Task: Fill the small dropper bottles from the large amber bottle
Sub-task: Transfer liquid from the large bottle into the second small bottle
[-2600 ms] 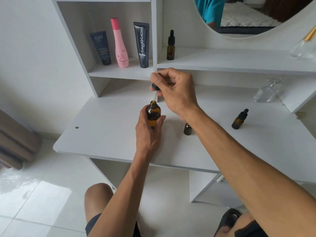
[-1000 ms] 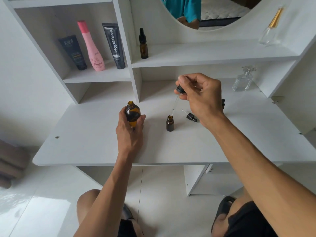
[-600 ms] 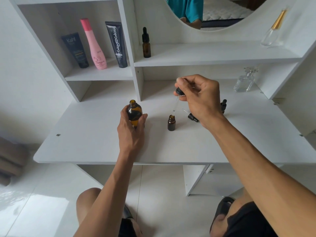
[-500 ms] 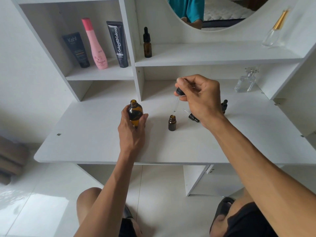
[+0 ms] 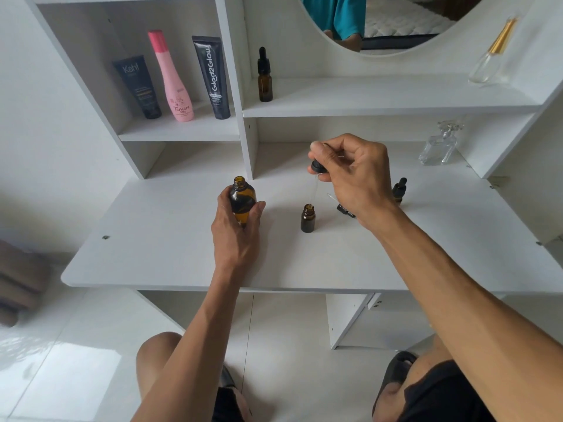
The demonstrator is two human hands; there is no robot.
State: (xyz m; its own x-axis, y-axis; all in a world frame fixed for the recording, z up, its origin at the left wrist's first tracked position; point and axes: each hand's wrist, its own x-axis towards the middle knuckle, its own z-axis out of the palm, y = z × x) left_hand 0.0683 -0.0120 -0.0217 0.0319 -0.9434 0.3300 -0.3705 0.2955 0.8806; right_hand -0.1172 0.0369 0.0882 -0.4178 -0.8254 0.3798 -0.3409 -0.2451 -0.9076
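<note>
The large amber bottle [image 5: 242,202] stands uncapped and upright on the white desk [image 5: 170,239], left of centre and well back from the front edge. To its right, apart from it, stands a small open dropper bottle [image 5: 308,219]; bare desktop lies between them and toward the front and left edges. Behind and right of the small bottle a loose dropper cap [image 5: 343,208] lies on its side, partly hidden by the right hand. Further right a capped dropper bottle [image 5: 399,190] stands upright, and a clear glass bottle [image 5: 438,146] stands at the back right under the shelf. On the long upper shelf [image 5: 380,100] stands another capped dropper bottle [image 5: 264,76], with a gold-topped glass bottle [image 5: 492,54] at its right end. The left compartment holds a dark tube [image 5: 138,86], a pink bottle [image 5: 173,77] and a black tube [image 5: 213,77]. The left hand [image 5: 236,236] grips the large bottle's body, fingers and thumb curled round it. The right hand [image 5: 353,175] pinches the black bulb of a dropper [image 5: 317,170], whose glass tube points down just above the small bottle's mouth.
</note>
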